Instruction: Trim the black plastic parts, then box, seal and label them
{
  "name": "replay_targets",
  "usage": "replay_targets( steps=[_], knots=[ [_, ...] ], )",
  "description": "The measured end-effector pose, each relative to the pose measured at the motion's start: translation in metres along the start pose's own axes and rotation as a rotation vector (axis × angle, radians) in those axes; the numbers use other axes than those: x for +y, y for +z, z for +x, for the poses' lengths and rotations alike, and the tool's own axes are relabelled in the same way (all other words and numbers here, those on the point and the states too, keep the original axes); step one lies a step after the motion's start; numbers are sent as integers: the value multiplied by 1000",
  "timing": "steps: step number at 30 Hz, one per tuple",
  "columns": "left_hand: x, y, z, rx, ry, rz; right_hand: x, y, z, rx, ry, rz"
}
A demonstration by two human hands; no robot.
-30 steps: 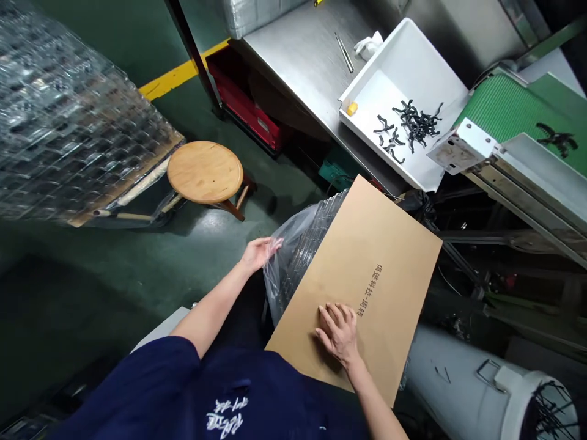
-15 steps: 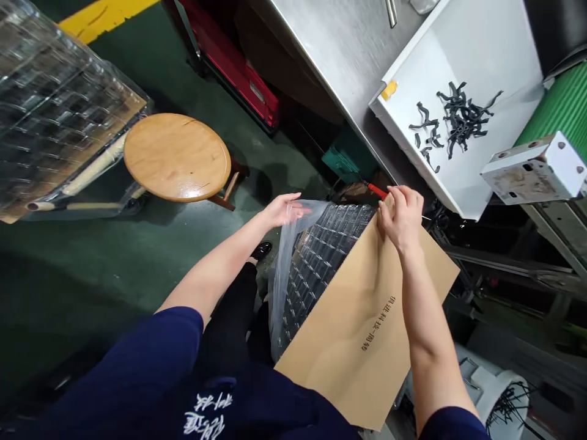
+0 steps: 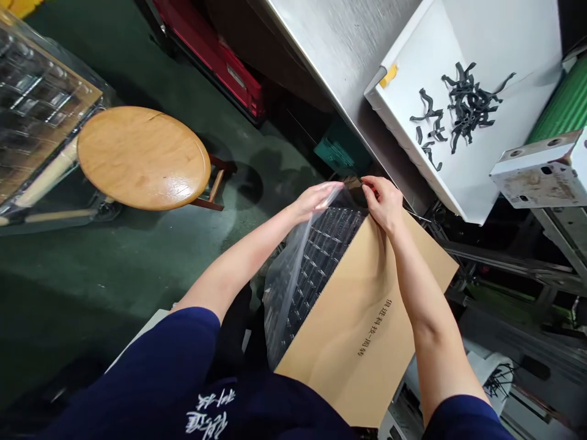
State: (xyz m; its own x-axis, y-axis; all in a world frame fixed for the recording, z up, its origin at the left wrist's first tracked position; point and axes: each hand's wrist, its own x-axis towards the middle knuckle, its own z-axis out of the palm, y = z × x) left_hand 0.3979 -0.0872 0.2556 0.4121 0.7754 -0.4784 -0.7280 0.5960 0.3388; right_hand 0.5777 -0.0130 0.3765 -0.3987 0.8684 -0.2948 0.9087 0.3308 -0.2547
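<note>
A brown cardboard box flap or sheet (image 3: 348,342) with printed characters lies tilted in front of me. Beside it show stacked clear plastic trays (image 3: 316,250) with dark contents. A clear plastic bag (image 3: 293,269) covers their left side. At the far end, my left hand (image 3: 316,200) is closed on the bag's edge. My right hand (image 3: 384,201) is by the cardboard's far corner, thumb and fingers pinched together on what looks like the bag's other edge.
A wooden stool (image 3: 144,159) stands on the left by more stacked trays (image 3: 36,104). To the right, a white bin (image 3: 413,146) holds several black curved pieces (image 3: 472,104), near a green conveyor (image 3: 557,104). A metal table (image 3: 330,43) and a red cart (image 3: 220,61) are behind.
My left hand has moved right and away from me, drawing the bag's edge over the trays. My right hand has shifted left, and the red-handled tool by it no longer shows.
</note>
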Motion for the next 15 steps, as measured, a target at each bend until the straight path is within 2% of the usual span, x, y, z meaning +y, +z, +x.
replay_targets(
  steps=[4, 8, 11, 13, 15],
  knots=[
    [3, 41, -32, -200, 168, 205, 3, -18, 10, -48, 56, 260],
    [5, 60, -54, -210, 304, 328, 16, -43, 8, -229, 172, 277],
    [2, 66, -53, -189, 422, 350, 22, -43, -3, -332, 237, 350],
    [-2, 72, -48, -173, 452, 375, 23, -32, -10, -268, 249, 424],
    [-5, 78, -43, -171, 422, 446, 22, -13, -10, -119, 253, 428]
  ],
)
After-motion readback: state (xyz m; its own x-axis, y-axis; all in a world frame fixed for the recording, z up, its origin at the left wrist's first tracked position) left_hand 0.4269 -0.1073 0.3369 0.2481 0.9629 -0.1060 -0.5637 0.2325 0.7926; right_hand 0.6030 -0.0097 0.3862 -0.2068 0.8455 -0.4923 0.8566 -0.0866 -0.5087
